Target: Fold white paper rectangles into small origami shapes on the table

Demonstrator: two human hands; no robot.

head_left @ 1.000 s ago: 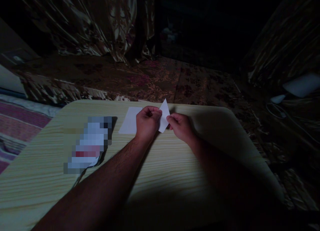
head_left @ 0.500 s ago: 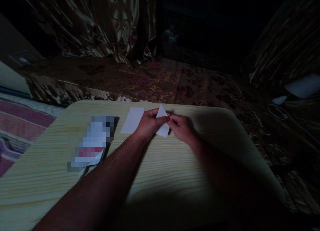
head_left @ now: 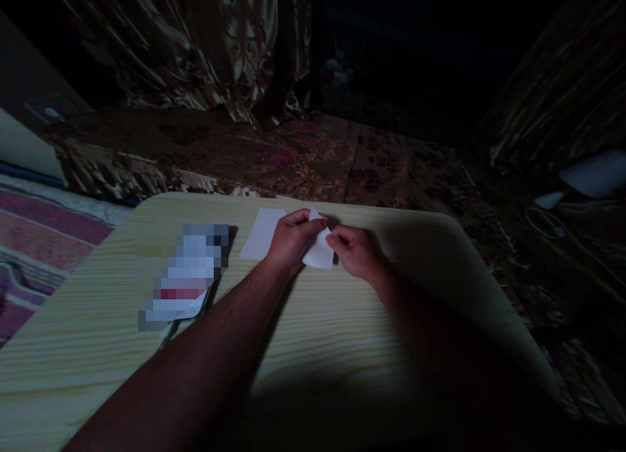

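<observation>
A small white piece of folded paper [head_left: 320,252], pointed at the top, is held just above the table. My left hand [head_left: 292,239] is closed on it, thumb across its upper part. My right hand [head_left: 353,248] pinches its right edge between thumb and forefinger. Whatever lies under the fingers is hidden. Left of my left hand, more white paper [head_left: 261,233] rests flat on the table, partly covered by that hand.
The pale wood-grain table [head_left: 313,334] has rounded corners. A blurred-out flat object [head_left: 188,272] lies at its left. Beyond are patterned curtains [head_left: 235,54], a striped cloth [head_left: 29,243] at left, and a white cable [head_left: 542,224] at right.
My left thumb has slid up along the folded paper, and the paper's lower right edge has swung slightly right. The right hand stays nearly in place. The view has shifted a little.
</observation>
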